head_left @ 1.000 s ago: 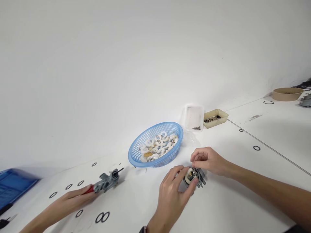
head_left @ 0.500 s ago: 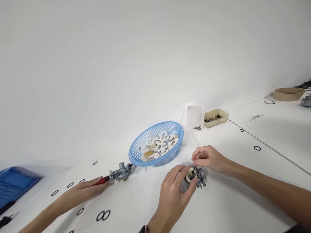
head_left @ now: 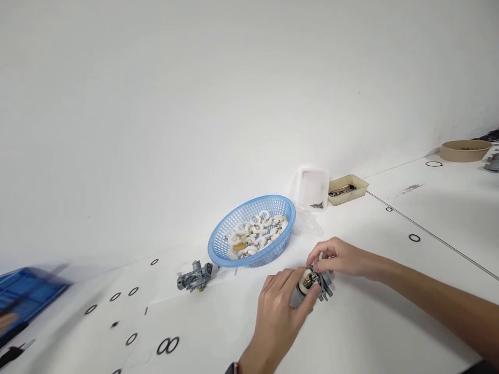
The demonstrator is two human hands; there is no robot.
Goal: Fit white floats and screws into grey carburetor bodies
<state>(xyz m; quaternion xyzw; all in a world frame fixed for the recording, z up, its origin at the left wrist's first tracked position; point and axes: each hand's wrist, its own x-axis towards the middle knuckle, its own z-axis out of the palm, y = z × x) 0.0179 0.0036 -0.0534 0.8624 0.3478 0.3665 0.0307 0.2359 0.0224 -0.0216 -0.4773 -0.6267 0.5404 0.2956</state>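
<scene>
- Two hands work at one small grey carburetor (head_left: 314,283) in the lower middle of the frame, where it rests on the white table (head_left: 370,322).
- At the lower centre, the left hand (head_left: 278,317) is closed around the carburetor's near side, thumb and fingertips clamped on its body, as half a second ago.
- Coming in from the right edge, the right hand (head_left: 338,258) has its fingertips pinched together at the top of the same carburetor, on a small part too fine to make out; the pinch has dropped slightly lower than before.
- One clear change lies to the left: a co-worker's hand with a red-handled tool has gone from the lower left, and a second carburetor (head_left: 194,276) now lies alone on the table just beside the blue basket (head_left: 249,208).
- That basket, just above the hands, holds many white ring-shaped parts (head_left: 255,234).
- Further toward the upper right stand a clear plastic tub (head_left: 312,187) and a beige tray (head_left: 346,188), with a brown bowl (head_left: 463,150) at the far right edge.
- Several black O-rings (head_left: 167,345) lie scattered at lower left, near a blurred blue bin (head_left: 23,293).
- Judging by this, the fitting on the held carburetor is going on undisturbed.
</scene>
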